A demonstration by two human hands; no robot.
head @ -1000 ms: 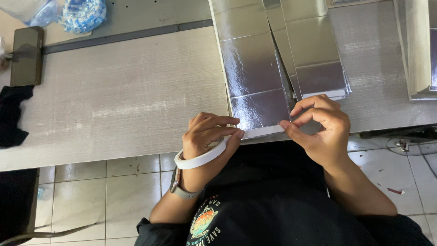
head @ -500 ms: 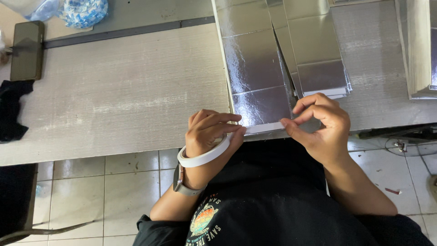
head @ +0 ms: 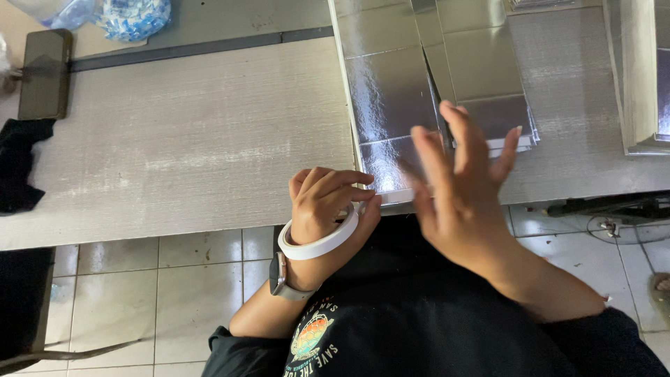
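Right hand (head: 464,185) has let go: half a second ago its fingers were pinched on the near edge of the foil sheet (head: 391,105), now they're spread wide, palm down, blurred with motion, holding nothing. It hovers over the sheet's near right corner and the stack of foil sheets (head: 492,105) beside it; contact can't be confirmed from this view.

Left hand (head: 324,206) hasn't shifted. Fingers curled, tips pressed at the sheet's near edge where a thin white strip (head: 394,200) runs along the bench (head: 174,146) lip. White tape roll (head: 321,241) hangs round that hand, close to the wrist, just above the watch (head: 283,276).

Read: the two-handed pinch on the edge is over. Strip looks laid down along the near edge, left hand anchoring one end, right hand freed to press or smooth. That's a judgement, not seen.

Foil sheet itself lies flat on the bench, near edge flush with the bench lip, directly ahead of the person's torso. No visible shift in its position between frames.

Elsewhere: dark phone (head: 43,73) and black cloth (head: 21,164) far left of bench.
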